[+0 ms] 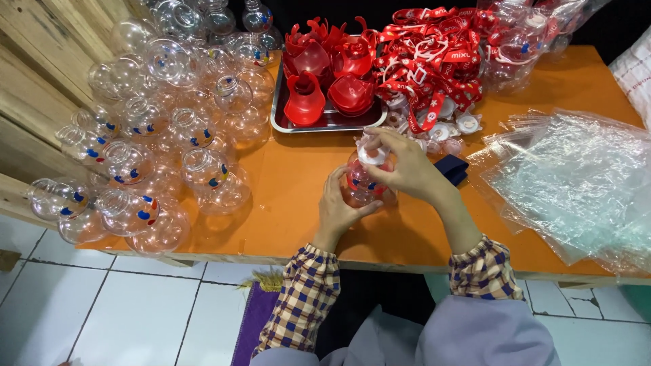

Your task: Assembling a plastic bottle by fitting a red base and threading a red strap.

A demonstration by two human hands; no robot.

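1. The clear round bottle [361,190] stands on the orange counter [291,196], just in front of the metal tray [281,122]. Take the tray as your landmark.
2. Your left hand [339,207] is wrapped around the left side of the bottle and holds it steady.
3. Your right hand [407,166] is closed over the top of the bottle, and its fingers pinch a small white cap [372,154] at the neck.
4. The bottle looks like thin hard plastic, so I judge it light and stiff, but it may dent or crack under a strong squeeze.
5. Its smooth round wall is probably slippery. Hold it around the widest part with the palm, not with the fingertips only.
6. The cap is small, so a grip at its rim seems the safest.
7. Left of the tray lies a heap of empty clear bottles [169,129]. Inside the tray are red plastic parts [325,74].
8. Right of the tray are red straps [434,61], and further right clear plastic bags [576,183].
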